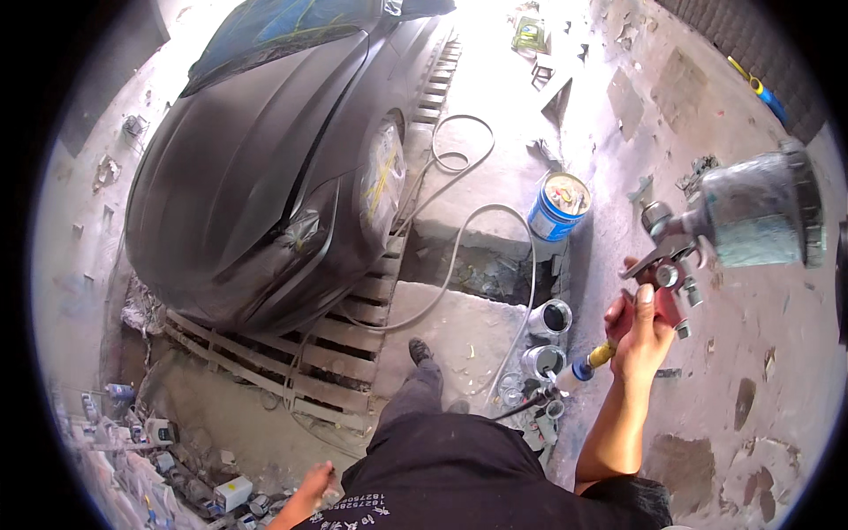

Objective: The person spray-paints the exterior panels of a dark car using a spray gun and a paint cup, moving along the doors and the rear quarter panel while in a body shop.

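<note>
My right hand (639,340) is raised at the right, wrapped around the red handle of a spray gun (673,272). The gun's translucent cup (753,212) tilts out to the right. An air hose joins the handle's base through a brass and blue fitting (586,360). Low at the left, my left hand (315,483) hangs beside my body, fingers loosely apart and partly visible, with nothing seen in it. Ahead to the left stands a dark matte grey car (234,177), its windshield (283,35) and front wheel (382,177) covered in taped plastic film.
Wooden slats (327,384) border the car. A pale hose (455,256) loops over the floor across an open pit (477,269). A blue bucket (552,216) and open paint cans (543,360) stand at the right. Cans and litter (168,459) crowd the lower left.
</note>
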Demonstrator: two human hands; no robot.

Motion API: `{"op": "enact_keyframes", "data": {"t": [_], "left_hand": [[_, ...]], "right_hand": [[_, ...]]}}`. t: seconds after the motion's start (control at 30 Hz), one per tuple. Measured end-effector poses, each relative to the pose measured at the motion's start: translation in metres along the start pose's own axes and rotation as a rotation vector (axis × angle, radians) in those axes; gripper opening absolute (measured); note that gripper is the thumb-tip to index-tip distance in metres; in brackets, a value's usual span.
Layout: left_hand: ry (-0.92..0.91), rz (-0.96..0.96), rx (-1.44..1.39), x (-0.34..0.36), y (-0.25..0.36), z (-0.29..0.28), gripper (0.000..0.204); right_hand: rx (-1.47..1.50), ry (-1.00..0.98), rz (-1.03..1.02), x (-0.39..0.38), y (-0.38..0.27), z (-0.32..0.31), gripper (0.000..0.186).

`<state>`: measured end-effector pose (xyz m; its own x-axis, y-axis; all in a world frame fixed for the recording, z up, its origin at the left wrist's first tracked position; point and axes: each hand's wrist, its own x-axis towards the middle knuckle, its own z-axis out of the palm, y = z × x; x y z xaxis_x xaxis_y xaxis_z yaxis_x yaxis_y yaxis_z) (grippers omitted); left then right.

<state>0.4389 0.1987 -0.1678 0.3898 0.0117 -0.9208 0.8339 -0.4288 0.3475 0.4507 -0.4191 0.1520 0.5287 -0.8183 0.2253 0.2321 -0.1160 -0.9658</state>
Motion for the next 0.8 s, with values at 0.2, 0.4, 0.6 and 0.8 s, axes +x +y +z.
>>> {"op": "enact_keyframes", "data": {"t": [0.2, 0.4, 0.6, 0.8], "left_hand": [[0.309, 0.67, 0.552, 0.044, 0.21, 0.057, 0.027], [-0.364, 0.979, 0.526, 0.042, 0.41, 0.189, 0.062], [-0.591, 1.03, 0.773, 0.061, 0.482, 0.271, 0.054], [-0.283, 0.989, 0.961, 0.155, 0.457, 0.279, 0.028]], "right_hand": [[0.044, 0.109, -0.208, 0.074, -0.016, 0.073, 0.036], [0.042, 0.106, -0.302, 0.14, -0.044, 0.148, 0.036], [0.094, 0.087, -0.349, 0.192, -0.062, 0.193, 0.04], [-0.071, 0.138, -0.37, 0.252, -0.082, 0.188, 0.047]]}}
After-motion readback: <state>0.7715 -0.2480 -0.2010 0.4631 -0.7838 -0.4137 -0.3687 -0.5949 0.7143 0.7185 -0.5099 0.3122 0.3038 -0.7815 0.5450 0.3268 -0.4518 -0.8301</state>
